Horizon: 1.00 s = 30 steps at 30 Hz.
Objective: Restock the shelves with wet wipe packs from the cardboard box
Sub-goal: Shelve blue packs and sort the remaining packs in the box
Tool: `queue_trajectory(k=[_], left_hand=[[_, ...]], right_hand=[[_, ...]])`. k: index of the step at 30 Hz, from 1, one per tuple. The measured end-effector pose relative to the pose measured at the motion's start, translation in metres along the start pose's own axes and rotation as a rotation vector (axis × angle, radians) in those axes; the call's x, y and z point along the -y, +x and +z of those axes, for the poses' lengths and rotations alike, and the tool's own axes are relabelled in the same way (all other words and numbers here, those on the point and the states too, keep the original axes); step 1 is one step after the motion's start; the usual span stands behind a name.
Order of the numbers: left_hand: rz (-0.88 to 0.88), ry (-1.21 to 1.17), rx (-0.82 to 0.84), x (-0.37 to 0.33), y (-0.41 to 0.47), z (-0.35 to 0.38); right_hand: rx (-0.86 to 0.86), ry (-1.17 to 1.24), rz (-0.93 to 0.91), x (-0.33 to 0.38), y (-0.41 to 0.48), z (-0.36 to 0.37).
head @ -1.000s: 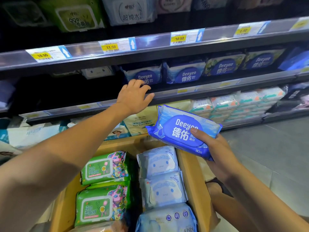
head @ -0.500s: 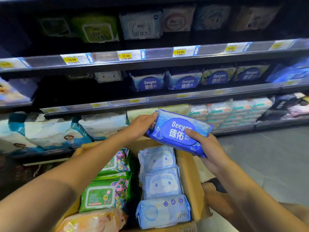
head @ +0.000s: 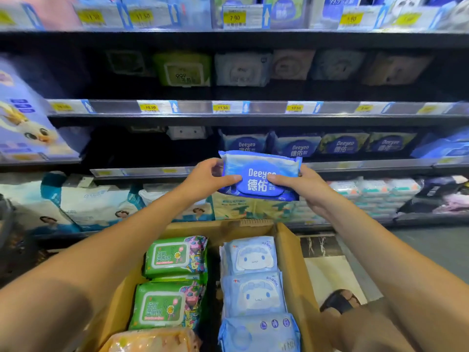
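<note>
Shop aisle, stocked shelves point(head: 253, 120), yellow price tags point(head: 222, 107)

The blue pack point(head: 258, 176) is glossy, crinkled plastic film. The cardboard box point(head: 291, 270) is matt brown, its far edge showing corrugation. The green packs point(head: 175, 257) shine, also plastic. Clear glossy plastic strips point(head: 198, 107) front the dark, matt shelves point(head: 253, 120).

Both arms bare and stretched forward, the left forearm point(head: 114, 250) and right forearm point(head: 380, 250) angling inward so the hands nearly meet. The left hand point(head: 203, 177) grips the left end of a blue plastic wet wipe pack point(head: 256, 171), thumb laid across its front, fingers curled behind. The right hand point(head: 303, 186) holds the right end the same way, thumb on the front, palm cupping the lower right corner.
</note>
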<state>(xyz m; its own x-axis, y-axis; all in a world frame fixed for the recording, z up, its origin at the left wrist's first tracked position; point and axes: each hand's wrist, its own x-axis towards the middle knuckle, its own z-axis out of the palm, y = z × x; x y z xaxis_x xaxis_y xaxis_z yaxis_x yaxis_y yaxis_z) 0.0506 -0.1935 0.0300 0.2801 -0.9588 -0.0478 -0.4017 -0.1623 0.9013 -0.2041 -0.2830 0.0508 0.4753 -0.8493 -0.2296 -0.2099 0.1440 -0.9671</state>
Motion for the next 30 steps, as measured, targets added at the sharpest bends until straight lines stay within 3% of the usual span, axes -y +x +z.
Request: queue_trajectory(k=[9,16,24,30], left_hand=[[0.116,0.324,-0.248,0.007,0.053,0.009],[0.184,0.381,-0.433,0.021,0.088,0.013],[0.168,0.463,-0.434,0.032,0.118,0.019],[0.051,0.628,-0.359,0.044,0.125,0.023]], right_hand=[[-0.166,-0.463,-0.302,-0.004,0.078,-0.007],[-0.276,-0.677,-0.455,-0.008,0.138,0.004],[-0.352,-0.669,-0.365,-0.02,0.161,0.012],[-0.367,-0.688,-0.24,-0.034,0.171,0.023]])
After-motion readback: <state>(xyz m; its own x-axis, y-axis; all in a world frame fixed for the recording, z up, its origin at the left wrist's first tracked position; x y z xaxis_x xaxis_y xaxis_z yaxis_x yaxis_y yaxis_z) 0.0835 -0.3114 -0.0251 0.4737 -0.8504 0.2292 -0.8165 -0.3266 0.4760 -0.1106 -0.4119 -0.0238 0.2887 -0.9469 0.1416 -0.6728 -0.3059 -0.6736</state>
